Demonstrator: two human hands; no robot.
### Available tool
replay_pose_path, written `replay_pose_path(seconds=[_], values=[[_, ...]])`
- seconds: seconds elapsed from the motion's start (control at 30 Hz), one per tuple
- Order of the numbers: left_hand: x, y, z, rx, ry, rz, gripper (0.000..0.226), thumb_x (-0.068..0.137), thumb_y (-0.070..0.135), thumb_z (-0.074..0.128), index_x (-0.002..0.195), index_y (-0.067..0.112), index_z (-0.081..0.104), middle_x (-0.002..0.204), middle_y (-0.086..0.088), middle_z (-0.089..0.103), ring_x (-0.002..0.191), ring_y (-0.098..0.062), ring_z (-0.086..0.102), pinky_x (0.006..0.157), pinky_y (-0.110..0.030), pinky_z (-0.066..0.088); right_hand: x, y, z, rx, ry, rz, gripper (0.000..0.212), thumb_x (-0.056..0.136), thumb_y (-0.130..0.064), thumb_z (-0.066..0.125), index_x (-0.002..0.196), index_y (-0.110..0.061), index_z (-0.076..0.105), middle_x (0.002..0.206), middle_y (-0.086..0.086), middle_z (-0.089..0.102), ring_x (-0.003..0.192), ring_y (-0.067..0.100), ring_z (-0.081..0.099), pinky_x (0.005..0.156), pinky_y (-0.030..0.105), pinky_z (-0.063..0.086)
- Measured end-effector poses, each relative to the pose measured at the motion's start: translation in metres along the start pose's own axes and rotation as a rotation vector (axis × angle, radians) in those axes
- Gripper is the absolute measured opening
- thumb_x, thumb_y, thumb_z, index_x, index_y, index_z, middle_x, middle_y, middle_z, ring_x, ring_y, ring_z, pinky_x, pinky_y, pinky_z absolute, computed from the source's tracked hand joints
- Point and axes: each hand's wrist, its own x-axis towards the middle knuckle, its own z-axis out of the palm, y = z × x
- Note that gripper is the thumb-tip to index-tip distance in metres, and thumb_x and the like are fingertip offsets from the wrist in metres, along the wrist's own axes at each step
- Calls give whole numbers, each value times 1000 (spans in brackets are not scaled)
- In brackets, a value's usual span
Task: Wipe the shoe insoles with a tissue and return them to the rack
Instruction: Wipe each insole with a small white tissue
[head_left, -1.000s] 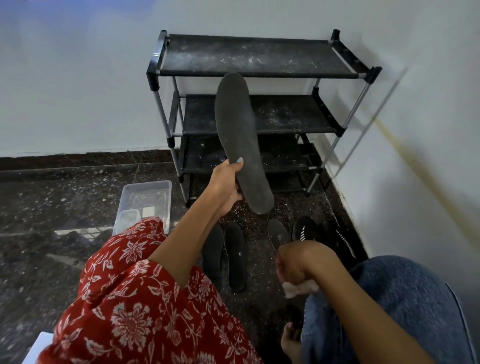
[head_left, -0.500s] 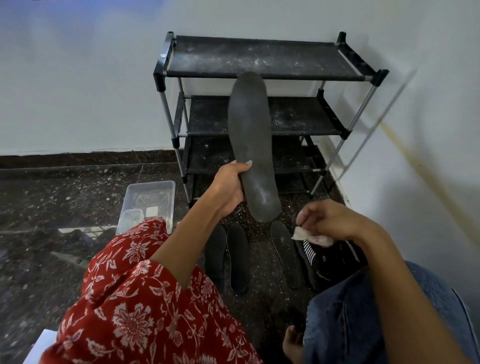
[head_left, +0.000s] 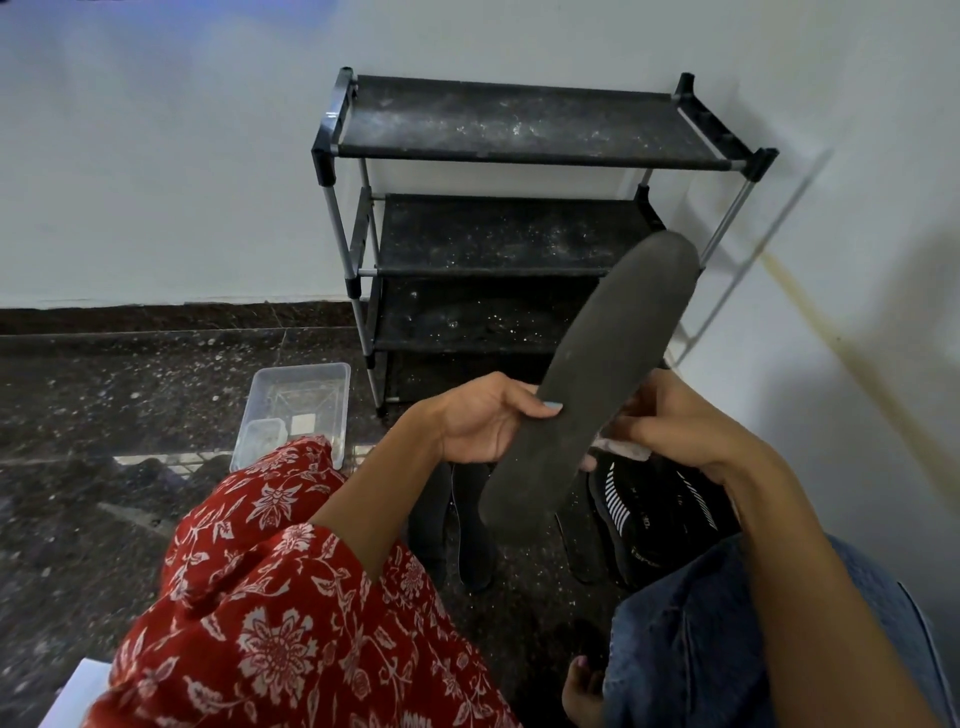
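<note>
Left hand (head_left: 480, 423) grips insole (head_left: 592, 384) at its left edge, thumb on top; insole is held tilted in the air before rack (head_left: 519, 223). Right hand (head_left: 675, 421) pinches tissue (head_left: 623, 448) against insole's right edge. Rack shelves lie bare

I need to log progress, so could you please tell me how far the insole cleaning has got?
Done: nothing on the black metal rack yet. In hand: the left hand holds a long dark grey insole while the right hand brings a white tissue to it. Left: dark insoles on the floor.
</note>
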Motion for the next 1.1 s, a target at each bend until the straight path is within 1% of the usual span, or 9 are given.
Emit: replay_pose_path(seconds=[0.17,0.27,0.33,0.43,0.6,0.77,0.9,0.97,1.1], values=[[2,-1,-7,36,96,-22,46,83,8,50,126,-9,50,124,-24,57,111,-31,58,99,-35,47,2,7,-8,139,80,23,39,79,11,62,105,-18,56,99,6,65,85,11,63,74,20,53],[2,2,-9,9,134,24,38,84,5,51,120,-9,55,117,-22,61,105,-28,62,96,-35,48,5,9,-12,240,187,58,29,81,14,56,93,-13,58,86,5,65,77,11,62,62,14,51],[0,5,-9,-22,158,71,30,90,3,42,113,-7,59,106,-18,68,96,-24,67,89,-32,54,7,14,-16,228,273,97,26,83,13,55,83,-13,59,85,4,63,75,10,60,56,11,49],[-1,7,-9,-49,198,119,28,94,0,35,108,-6,59,96,-15,71,87,-22,70,79,-30,58,6,22,-24,96,275,167,27,83,11,58,78,-15,62,87,6,63,75,13,60,60,18,51],[-4,10,-11,-45,272,151,28,94,1,36,107,-5,60,96,-15,71,86,-22,70,75,-30,58,5,35,-29,-460,324,325,32,81,5,55,73,-25,60,85,3,63,75,15,59,60,22,42],[-5,7,-16,165,233,-119,35,87,5,49,117,-11,56,118,-28,61,100,-32,63,87,-37,52,2,37,-33,-553,561,507,29,80,3,55,74,-24,59,89,12,55,82,32,56,68,31,41],[-6,6,-7,391,140,-365,18,91,3,46,91,-1,64,74,-7,72,67,-15,69,68,-28,56,4,31,-36,-478,603,500,25,77,7,51,70,-15,59,90,19,54,84,37,56,79,41,49],[-6,5,-3,427,104,-423,21,93,1,44,88,1,64,69,-4,72,63,-12,69,65,-24,57,4,28,-36,-416,598,498,28,77,5,53,63,-19,58,95,19,57,87,38,57,83,42,49],[-5,4,0,406,52,-496,26,93,-1,42,87,0,67,75,-7,73,69,-14,70,70,-25,57,3,27,-36,-369,583,439,24,81,2,55,71,-19,62,95,15,65,84,30,55,75,31,43]])
